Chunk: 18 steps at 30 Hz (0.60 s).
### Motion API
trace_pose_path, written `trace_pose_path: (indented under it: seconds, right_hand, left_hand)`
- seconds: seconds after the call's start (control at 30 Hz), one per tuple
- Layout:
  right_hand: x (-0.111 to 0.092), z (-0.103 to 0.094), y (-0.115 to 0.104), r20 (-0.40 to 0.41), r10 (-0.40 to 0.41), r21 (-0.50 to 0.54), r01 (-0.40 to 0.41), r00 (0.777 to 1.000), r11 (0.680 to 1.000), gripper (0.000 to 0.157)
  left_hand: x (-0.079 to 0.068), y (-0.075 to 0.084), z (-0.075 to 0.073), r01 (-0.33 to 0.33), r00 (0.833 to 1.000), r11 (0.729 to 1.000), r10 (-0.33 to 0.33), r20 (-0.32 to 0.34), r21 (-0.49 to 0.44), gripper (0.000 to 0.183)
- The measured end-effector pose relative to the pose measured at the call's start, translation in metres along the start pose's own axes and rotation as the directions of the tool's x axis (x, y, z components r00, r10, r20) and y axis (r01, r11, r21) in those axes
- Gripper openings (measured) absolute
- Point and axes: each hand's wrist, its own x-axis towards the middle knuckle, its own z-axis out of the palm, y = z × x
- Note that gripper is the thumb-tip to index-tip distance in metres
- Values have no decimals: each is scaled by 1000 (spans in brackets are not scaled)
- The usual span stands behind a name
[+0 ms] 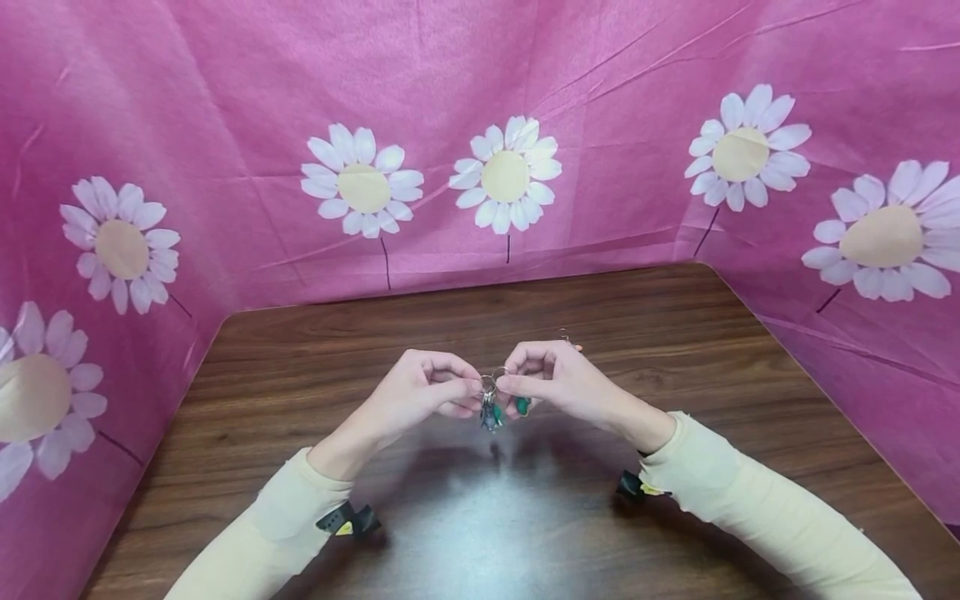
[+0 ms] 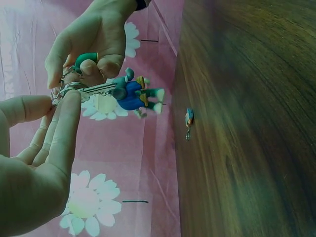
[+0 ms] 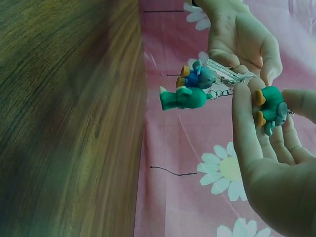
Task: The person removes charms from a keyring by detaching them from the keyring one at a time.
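Over the middle of the table, my left hand (image 1: 422, 387) pinches a metal key ring (image 1: 487, 385) between thumb and fingers. From it hang silver keys (image 3: 222, 69) and small figure charms: a blue-clothed figure (image 3: 197, 77) and a green figure (image 3: 185, 98) on short chains. Facing it, my right hand (image 1: 564, 382) pinches the ring (image 1: 501, 377) of another keychain. Its green-clothed figure charm (image 3: 270, 108) lies against the fingers. The two rings meet or overlap between the fingertips; I cannot tell whether they are linked.
Another small keychain (image 2: 189, 118) with an orange and blue charm lies on the wooden table (image 1: 300, 467), beyond my right hand. A pink cloth (image 1: 435, 50) printed with daisies rises along the table's back and sides.
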Motion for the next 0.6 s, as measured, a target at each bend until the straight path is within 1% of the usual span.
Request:
trace_pose_path:
  seconds: [0.2,0.37,0.6]
  right_hand:
    - [0,0,0,-36,-53,-41,52,998,998,15]
    - [0,0,0,-33,-77,-49,76,996,996,18]
    - [1,2,1,-38,-106,-58,104,994,993,16]
  left_hand:
    - [-1,-2,0,-13,1000,1000,13,-18,-12,21]
    - [-2,-5,0,-14,1000,1000,14,-27,-18,22]
    - [-2,-6,-1,-22,999,999,20,-41,-33,23]
